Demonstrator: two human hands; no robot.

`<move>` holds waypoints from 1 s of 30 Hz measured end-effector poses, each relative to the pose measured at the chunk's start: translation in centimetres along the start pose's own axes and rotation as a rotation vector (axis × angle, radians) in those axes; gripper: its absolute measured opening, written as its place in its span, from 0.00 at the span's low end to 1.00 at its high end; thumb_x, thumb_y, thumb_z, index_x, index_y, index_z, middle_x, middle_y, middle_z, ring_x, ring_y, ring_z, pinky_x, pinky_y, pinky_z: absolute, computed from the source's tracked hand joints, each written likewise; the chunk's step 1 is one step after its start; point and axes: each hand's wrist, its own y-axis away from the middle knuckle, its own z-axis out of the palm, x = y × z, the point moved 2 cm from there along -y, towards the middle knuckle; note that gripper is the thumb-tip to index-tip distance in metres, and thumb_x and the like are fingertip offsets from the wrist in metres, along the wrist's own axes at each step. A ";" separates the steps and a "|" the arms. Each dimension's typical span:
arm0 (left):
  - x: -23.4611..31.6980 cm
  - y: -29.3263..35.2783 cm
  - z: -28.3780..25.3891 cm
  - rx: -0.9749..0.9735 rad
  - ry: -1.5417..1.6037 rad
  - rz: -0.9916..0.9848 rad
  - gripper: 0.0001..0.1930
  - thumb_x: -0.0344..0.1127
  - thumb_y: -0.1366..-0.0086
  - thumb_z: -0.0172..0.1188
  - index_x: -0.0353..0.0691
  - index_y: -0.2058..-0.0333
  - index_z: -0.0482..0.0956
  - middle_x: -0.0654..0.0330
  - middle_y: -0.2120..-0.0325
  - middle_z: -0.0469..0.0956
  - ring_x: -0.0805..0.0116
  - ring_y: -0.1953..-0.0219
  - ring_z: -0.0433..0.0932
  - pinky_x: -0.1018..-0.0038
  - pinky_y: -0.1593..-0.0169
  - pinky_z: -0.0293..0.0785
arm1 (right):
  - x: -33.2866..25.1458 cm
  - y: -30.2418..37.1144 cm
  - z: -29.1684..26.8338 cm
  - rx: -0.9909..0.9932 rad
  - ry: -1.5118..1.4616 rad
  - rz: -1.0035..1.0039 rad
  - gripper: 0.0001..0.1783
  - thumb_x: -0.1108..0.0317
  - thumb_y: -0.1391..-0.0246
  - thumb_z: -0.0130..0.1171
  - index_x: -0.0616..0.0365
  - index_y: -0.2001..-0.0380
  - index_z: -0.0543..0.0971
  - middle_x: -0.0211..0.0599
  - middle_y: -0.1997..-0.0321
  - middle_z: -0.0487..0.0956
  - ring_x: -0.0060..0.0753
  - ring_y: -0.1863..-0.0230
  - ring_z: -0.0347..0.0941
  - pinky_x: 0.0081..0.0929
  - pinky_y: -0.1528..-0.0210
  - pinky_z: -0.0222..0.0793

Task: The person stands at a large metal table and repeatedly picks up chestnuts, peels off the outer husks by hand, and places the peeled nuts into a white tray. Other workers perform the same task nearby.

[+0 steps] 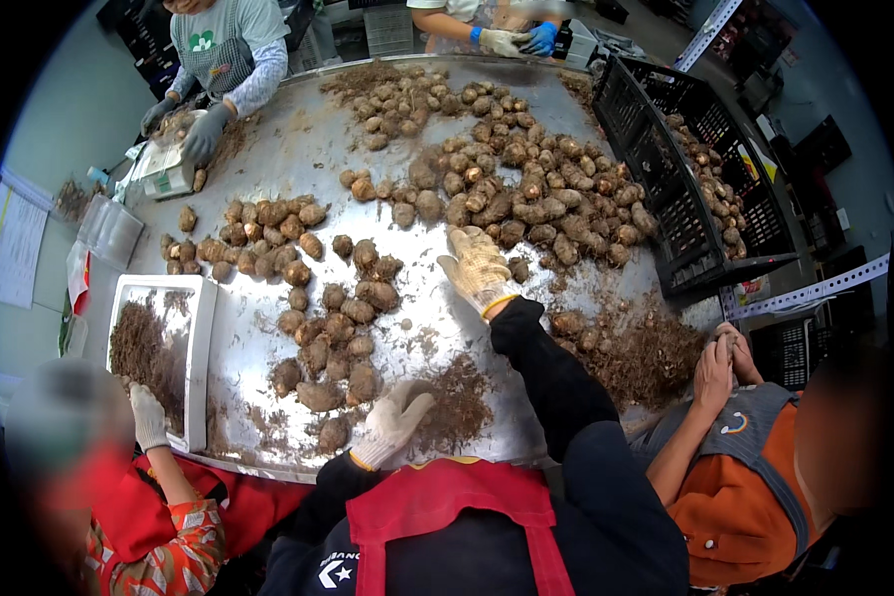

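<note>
Fingers [464, 240] of the right hand [481, 272]: outstretched, thumb set apart, back of the knitted glove upward. The tips are at the near edge of a heap of brown tubers [526, 184]. Underside hidden; cannot tell whether anything is grasped. One single tuber [518, 268] just beside this hand, on its right.

Left hand [392, 429]: pale glove, low over the near part of the metal desk [238, 343]. Fingers loosely parted, released, beside a dark patch of root debris [459, 402]. Just ahead and to its left, a second group of tubers [340, 328] runs away from the body in a loose column; a third group [258, 238] lies farther off to the left.

Right side: black crate [651, 159], tilted, lattice walls, more tubers inside. Nearer, a broad mat of brown fibres [656, 358] with some tubers at its left edge.

Left side: white tray [202, 358] with debris inside; a co-worker's gloved hand [149, 415] at its near left corner.

Others round the desk: at right, a person in orange [740, 517], bare hands together; at far left, a person in grey gloves [207, 134] by a pale box-shaped device [169, 177]; at the far edge, a person with one white and one blue glove [539, 40], hands close together.
</note>
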 end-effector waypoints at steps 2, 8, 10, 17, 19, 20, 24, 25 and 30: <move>0.9 0.3 -0.5 -0.009 0.000 0.022 0.15 0.37 0.34 0.52 0.34 0.52 0.74 0.59 0.67 0.81 0.76 0.72 0.79 0.78 0.66 0.74 | 0.5 -1.6 0.7 -0.086 0.069 0.029 0.25 0.52 0.45 0.55 0.53 0.48 0.73 0.48 0.48 0.73 0.55 0.51 0.70 0.48 0.49 0.67; -0.6 0.2 -1.1 -0.009 -0.023 0.017 0.15 0.37 0.34 0.52 0.35 0.52 0.74 0.61 0.68 0.80 0.76 0.72 0.78 0.77 0.67 0.75 | 2.4 -6.5 3.1 -0.349 0.126 0.393 0.20 0.60 0.41 0.45 0.48 0.47 0.73 0.45 0.44 0.71 0.49 0.50 0.69 0.46 0.55 0.69; -0.9 0.1 -1.1 -0.015 0.008 0.001 0.15 0.37 0.34 0.52 0.35 0.53 0.74 0.61 0.68 0.80 0.76 0.72 0.78 0.77 0.68 0.75 | 2.4 -7.5 3.2 -0.262 0.325 0.160 0.20 0.61 0.41 0.45 0.51 0.47 0.73 0.45 0.42 0.69 0.49 0.46 0.67 0.45 0.50 0.67; -1.2 -0.1 -1.3 -0.014 0.004 -0.022 0.15 0.42 0.34 0.53 0.40 0.53 0.75 0.59 0.68 0.79 0.70 0.68 0.78 0.74 0.66 0.74 | 1.7 -10.4 2.0 -0.134 0.506 -0.043 0.19 0.61 0.39 0.44 0.58 0.49 0.74 0.46 0.41 0.69 0.49 0.40 0.64 0.41 0.41 0.60; -1.0 0.2 -1.4 -0.035 0.047 -0.083 0.17 0.44 0.34 0.53 0.40 0.52 0.75 0.49 0.59 0.78 0.54 0.57 0.79 0.66 0.54 0.73 | 0.6 -11.5 0.4 -0.229 0.370 0.102 0.19 0.60 0.38 0.43 0.58 0.51 0.74 0.47 0.45 0.72 0.48 0.43 0.67 0.41 0.44 0.64; -0.5 0.4 -1.7 -0.028 0.003 -0.085 0.17 0.44 0.33 0.53 0.40 0.52 0.75 0.50 0.60 0.78 0.54 0.58 0.79 0.66 0.54 0.73 | 0.4 -12.2 -0.6 -0.283 0.229 0.205 0.19 0.58 0.37 0.43 0.59 0.53 0.74 0.50 0.50 0.74 0.46 0.46 0.69 0.40 0.49 0.68; -1.1 0.1 -1.7 -0.041 0.044 -0.042 0.16 0.44 0.33 0.53 0.40 0.52 0.74 0.51 0.61 0.78 0.56 0.60 0.80 0.66 0.56 0.73 | 3.8 -12.5 1.8 -0.431 0.549 0.203 0.33 0.52 0.43 0.52 0.60 0.39 0.65 0.46 0.42 0.67 0.49 0.47 0.69 0.38 0.49 0.69; -1.0 0.2 -1.6 -0.050 0.058 -0.058 0.16 0.43 0.33 0.53 0.40 0.52 0.74 0.51 0.61 0.78 0.57 0.61 0.80 0.67 0.57 0.74 | 4.2 -12.2 1.7 -0.407 0.525 0.196 0.33 0.51 0.44 0.53 0.58 0.39 0.65 0.46 0.43 0.67 0.49 0.47 0.69 0.39 0.49 0.70; -0.4 0.3 -1.6 -0.053 0.030 -0.003 0.14 0.40 0.33 0.54 0.37 0.54 0.74 0.62 0.69 0.78 0.76 0.71 0.78 0.76 0.69 0.74 | 5.9 -11.4 -0.3 -0.362 0.322 0.229 0.35 0.49 0.48 0.56 0.55 0.40 0.68 0.52 0.48 0.74 0.50 0.50 0.73 0.42 0.49 0.70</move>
